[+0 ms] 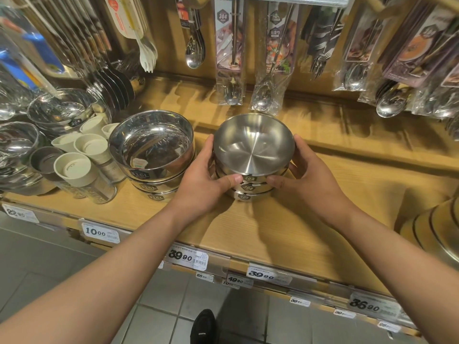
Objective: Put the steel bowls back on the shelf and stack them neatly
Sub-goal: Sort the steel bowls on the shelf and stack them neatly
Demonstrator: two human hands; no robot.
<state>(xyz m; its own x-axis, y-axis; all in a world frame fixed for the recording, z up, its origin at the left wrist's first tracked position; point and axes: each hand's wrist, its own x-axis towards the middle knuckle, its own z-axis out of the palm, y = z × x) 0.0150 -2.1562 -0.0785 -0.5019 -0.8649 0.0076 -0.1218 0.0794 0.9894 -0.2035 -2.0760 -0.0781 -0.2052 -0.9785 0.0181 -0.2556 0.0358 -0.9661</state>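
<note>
Both hands cup the stack of matte steel bowls (252,155) standing near the middle of the wooden shelf (285,234). The left hand (206,182) curls round its left side with the thumb pressed on the front wall; the right hand (306,180) mirrors it. To do this well, squeeze evenly and nudge until rims and labels line up — no tilt. Beyond, just left, stands the shiny bowl stack (151,150) — apart, not touching.
</note>
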